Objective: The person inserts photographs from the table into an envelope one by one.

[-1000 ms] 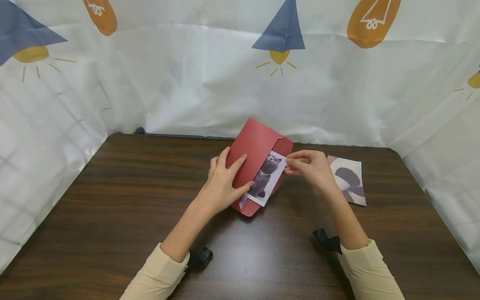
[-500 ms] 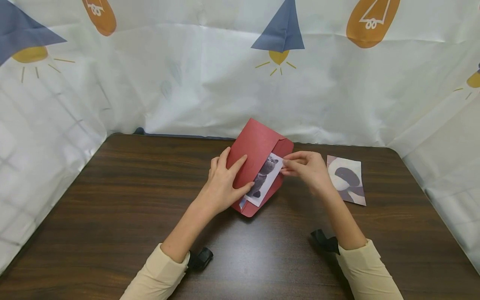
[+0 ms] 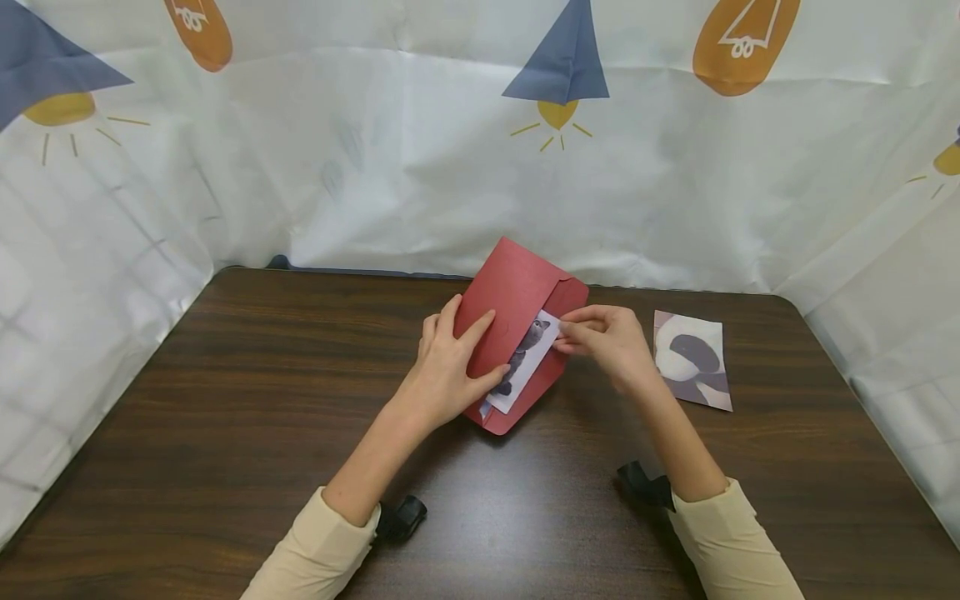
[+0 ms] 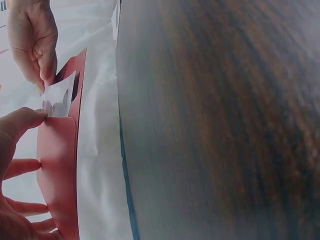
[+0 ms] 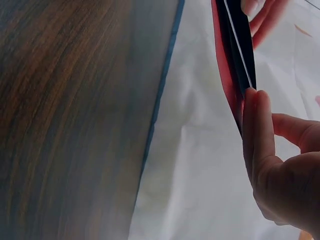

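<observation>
A red envelope (image 3: 504, 292) is tilted, raised above the table, its mouth facing right. My left hand (image 3: 444, 365) holds it, fingers spread over its front and thumb at the mouth's edge. Partly inside is a photo of a grey cat (image 3: 528, 362); the left part of the cat is hidden by the envelope. My right hand (image 3: 611, 343) pinches the photo's upper right corner between thumb and fingers. The right wrist view shows the photo's thin white edge (image 5: 240, 47) within the dark opening. A bluish scrap of paper (image 3: 485, 409) shows at the envelope's lower corner.
Another picture card (image 3: 693, 360), with grey and white shapes, lies on the dark wooden table (image 3: 225, 417) to the right of my right hand. A white patterned curtain (image 3: 420, 167) hangs behind the table's far edge and along both sides.
My right hand has moved left, sliding the cat photo deeper into the envelope, so less of the cat shows. My left hand and the envelope have stayed nearly still.
</observation>
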Motion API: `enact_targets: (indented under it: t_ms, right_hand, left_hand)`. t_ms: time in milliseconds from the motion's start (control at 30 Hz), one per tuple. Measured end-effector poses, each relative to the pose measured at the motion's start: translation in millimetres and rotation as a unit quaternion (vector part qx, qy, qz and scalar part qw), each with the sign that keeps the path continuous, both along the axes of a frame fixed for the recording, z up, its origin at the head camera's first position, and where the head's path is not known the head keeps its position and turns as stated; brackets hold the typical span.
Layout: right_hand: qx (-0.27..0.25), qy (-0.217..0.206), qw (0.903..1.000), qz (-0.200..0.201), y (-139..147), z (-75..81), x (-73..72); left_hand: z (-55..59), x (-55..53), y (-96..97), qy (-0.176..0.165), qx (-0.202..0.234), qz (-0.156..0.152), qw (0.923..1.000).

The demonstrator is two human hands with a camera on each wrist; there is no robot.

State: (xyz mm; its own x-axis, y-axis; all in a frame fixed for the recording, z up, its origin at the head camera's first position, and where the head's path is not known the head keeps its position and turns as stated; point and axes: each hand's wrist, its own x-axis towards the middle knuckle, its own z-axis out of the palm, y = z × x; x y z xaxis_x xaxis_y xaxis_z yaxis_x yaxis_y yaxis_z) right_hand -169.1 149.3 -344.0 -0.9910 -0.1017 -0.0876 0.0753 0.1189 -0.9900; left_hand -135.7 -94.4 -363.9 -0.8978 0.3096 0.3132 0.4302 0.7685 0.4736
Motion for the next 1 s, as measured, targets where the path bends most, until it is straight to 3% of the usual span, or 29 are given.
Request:
enact_targets:
  t_ms: [1000]
  right_hand:
    - [-0.027,0.003,0.9996,-0.013,-9.9,-5.5,2.2]
  left_hand:
    - [1.3,1.1,2.6,-0.002,0.002,-0.006,1.0000]
